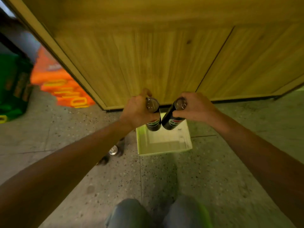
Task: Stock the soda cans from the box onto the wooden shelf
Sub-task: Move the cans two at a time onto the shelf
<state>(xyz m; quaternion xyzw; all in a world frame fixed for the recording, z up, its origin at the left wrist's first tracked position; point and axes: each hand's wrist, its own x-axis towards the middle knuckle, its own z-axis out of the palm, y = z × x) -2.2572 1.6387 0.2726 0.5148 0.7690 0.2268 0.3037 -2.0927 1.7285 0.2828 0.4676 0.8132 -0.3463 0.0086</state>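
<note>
My left hand (136,109) grips a tall black soda can (153,121) near its top, and my right hand (194,106) grips a second black soda can (171,121) the same way. Both cans hang above the white box (164,145) on the floor, their lower ends nearly touching. The inside of the box looks empty. The wooden shelf unit's panel front (156,55) rises right behind the box. Its shelf surfaces are out of view.
Another can (113,150) with a silver top stands on the speckled floor left of the box, with a dark blurred one beside it. Orange packs (62,86) and green packs (13,89) lie at the left. My knees (158,214) show at the bottom.
</note>
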